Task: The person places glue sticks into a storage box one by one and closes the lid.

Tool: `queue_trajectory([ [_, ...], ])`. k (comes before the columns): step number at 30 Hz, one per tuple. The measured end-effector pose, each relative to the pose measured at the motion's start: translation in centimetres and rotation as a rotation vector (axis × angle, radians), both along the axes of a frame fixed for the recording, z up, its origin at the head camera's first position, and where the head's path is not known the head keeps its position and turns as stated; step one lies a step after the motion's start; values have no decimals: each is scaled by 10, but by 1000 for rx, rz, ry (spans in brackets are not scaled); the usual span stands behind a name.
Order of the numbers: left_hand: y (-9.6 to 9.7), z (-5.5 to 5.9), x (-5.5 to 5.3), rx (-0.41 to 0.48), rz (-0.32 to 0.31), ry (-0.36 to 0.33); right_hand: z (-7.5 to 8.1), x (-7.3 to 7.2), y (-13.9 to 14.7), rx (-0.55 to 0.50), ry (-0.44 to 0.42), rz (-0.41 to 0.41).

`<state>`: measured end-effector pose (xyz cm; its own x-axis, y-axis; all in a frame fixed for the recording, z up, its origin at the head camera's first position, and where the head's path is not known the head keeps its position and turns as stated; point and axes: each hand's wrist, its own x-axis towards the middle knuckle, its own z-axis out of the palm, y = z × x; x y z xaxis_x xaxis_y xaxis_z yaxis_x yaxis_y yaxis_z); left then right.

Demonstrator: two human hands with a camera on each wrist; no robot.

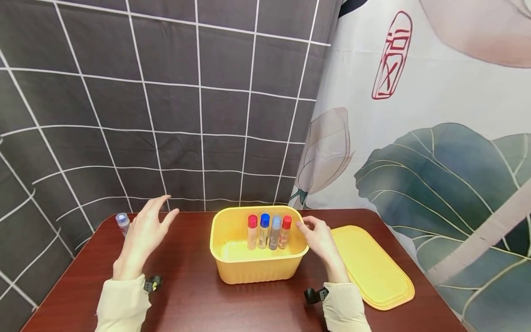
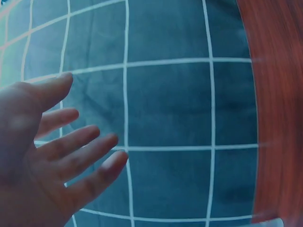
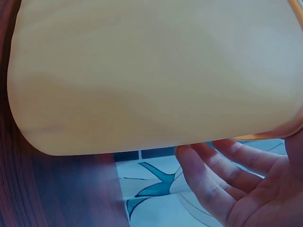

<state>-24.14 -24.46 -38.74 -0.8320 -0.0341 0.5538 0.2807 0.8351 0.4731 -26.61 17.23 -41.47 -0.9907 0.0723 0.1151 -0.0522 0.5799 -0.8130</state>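
A yellow plastic box [image 1: 257, 266] stands on the table, with several small capped tubes [image 1: 263, 234] upright in a row inside it. Their caps are pinkish red, dark blue, light blue and red. My right hand [image 1: 319, 237] holds the box's right rim, thumb over the edge; the right wrist view shows its fingers [image 3: 203, 179] along the outside of the box wall. Raised at the left, my left hand [image 1: 145, 230] has its fingers spread and nothing in them. Partly hidden behind it is another clear tube [image 1: 122, 222] with a pale blue cap.
A flat yellow lid [image 1: 373, 267] lies right of the box, beside my right forearm. The dark red table [image 1: 232, 309] ends at a grey grid curtain [image 1: 174, 115] behind, and a printed floral cloth [image 1: 435, 161] hangs at the right.
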Motion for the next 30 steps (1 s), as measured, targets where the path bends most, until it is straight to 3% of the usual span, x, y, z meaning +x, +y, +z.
queue_trajectory([
  [14, -50, -20, -4, 26, 190, -6, 0, -1, 1, 7, -8, 2],
  [21, -61, -33, -9, 59, 231, -117, -1, 0, 0, 6, -11, 0],
  [30, -67, -49, -13, 83, 299, -172, -2, -1, 1, 27, 21, -5],
])
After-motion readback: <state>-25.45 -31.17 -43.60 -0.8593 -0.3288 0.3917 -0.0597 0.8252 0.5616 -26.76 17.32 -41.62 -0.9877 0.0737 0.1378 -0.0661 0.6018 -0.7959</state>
